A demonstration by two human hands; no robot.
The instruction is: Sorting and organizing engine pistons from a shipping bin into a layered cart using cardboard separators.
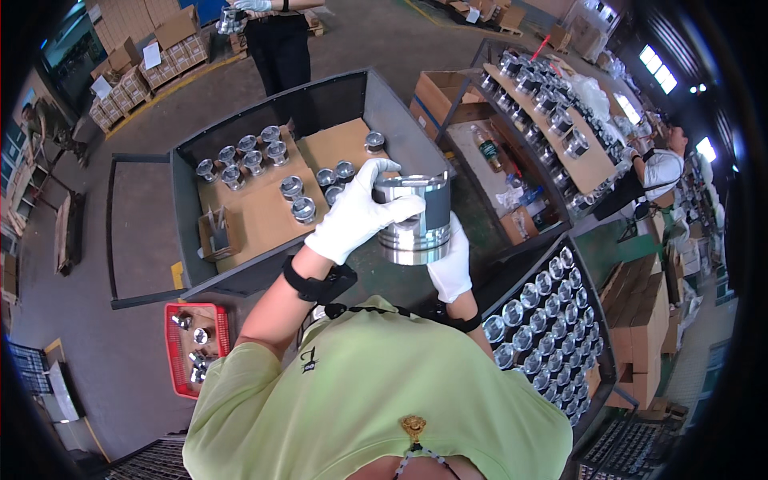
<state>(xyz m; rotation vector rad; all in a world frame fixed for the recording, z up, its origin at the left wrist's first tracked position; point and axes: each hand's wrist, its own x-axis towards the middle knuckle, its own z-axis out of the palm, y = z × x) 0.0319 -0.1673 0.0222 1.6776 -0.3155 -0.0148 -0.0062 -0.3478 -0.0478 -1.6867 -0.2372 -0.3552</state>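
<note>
Two white-gloved hands hold a large piston (424, 232) close to the middle of the view, a touch toward two o'clock from dead centre. The left hand (356, 214) grips it from nine o'clock, thumb and fingers spread wide round the metal: the fingers hook over the rim at eleven o'clock and the thumb lies flat across the near side, pinching the wall between them. The right hand (452, 268) bears against the piston from four o'clock; its fingers pass behind the metal, so I cannot tell how far they close.

The back of the left hand faces up, and the left forearm (274, 310) slants toward one o'clock, with a black band (302, 280) at the wrist. The right forearm (464, 308), shorter to the eye, points toward eleven o'clock. The piston's grooved, shiny end is at six o'clock, and a dark patch covers its three o'clock side.

Taking the held piston as the clock's hub, a grey metal bin (228, 282) lies toward ten o'clock, with loose pistons (254, 162) standing on cardboard inside. A red basket (171, 352) of metal parts sits at eight o'clock, and a tray of pistons (546, 312) in close rows at about half past four. A co-worker (280, 52) stands toward eleven o'clock
</note>
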